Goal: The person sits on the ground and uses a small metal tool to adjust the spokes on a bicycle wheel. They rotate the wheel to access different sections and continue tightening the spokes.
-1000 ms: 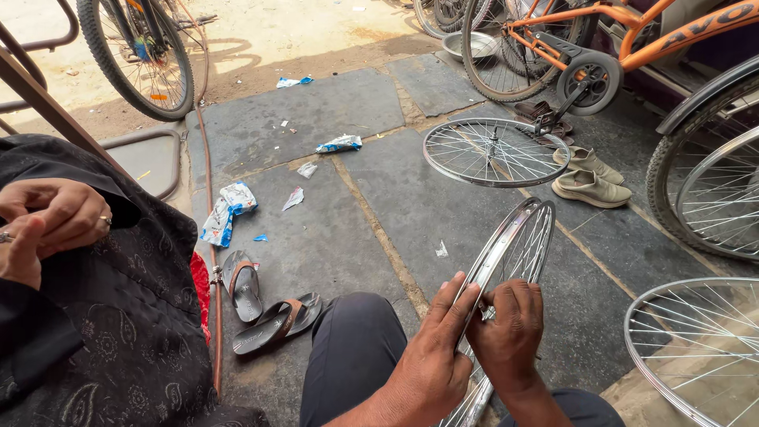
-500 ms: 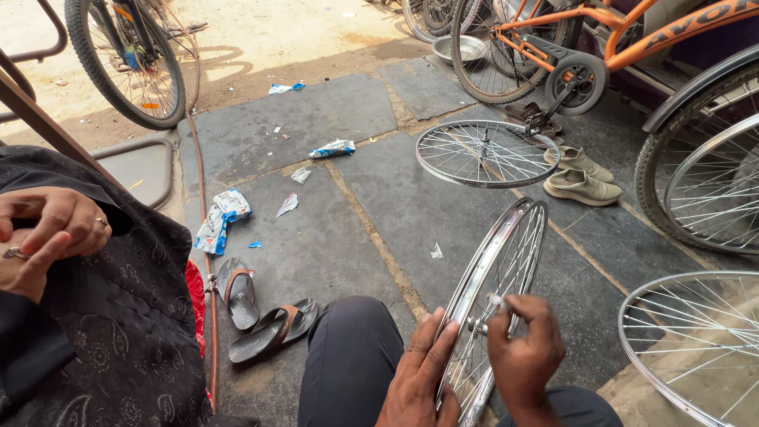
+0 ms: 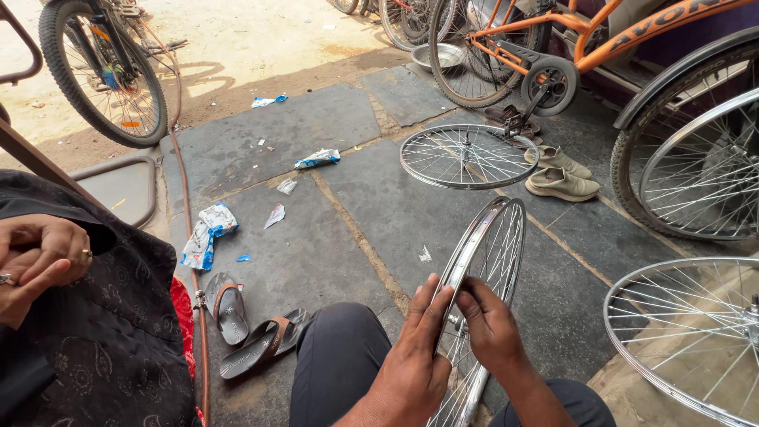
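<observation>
A: Status check, working left to right. What do we have at the far left?

B: A second person's clasped hands [image 3: 35, 257] over a dark patterned garment; they take no part in the work. Next come a pair of sandals [image 3: 249, 332] on the stone floor [image 3: 316, 253], with scraps of wrapper [image 3: 207, 235] beyond them.

A: And our own hands?

B: Our left hand [image 3: 415, 356] lies along the near side of the upright wheel rim [image 3: 486, 261], fingers extended flat against it, so the grip is a steadying press rather than a clench. Our right hand [image 3: 490, 332] is pinched at a spoke end just inside the rim; the fingers hide whether a small part or tool sits in that grip, so we cannot tell.

A: Where does the rim stand?

B: On edge between our knees, leaning slightly away, bottom edge below the picture.

A: Progress?

B: We judge the work as mid-course. The rim is already laced with spokes and carries no tyre; spoke-by-spoke attention at the rim appears to be in hand, and how many spokes are left cannot be read.

A: To the right?

B: A finished-looking wheel lying flat [image 3: 468, 156], a pair of beige shoes [image 3: 560, 174], and another bare wheel [image 3: 688, 332] at the right edge.
</observation>
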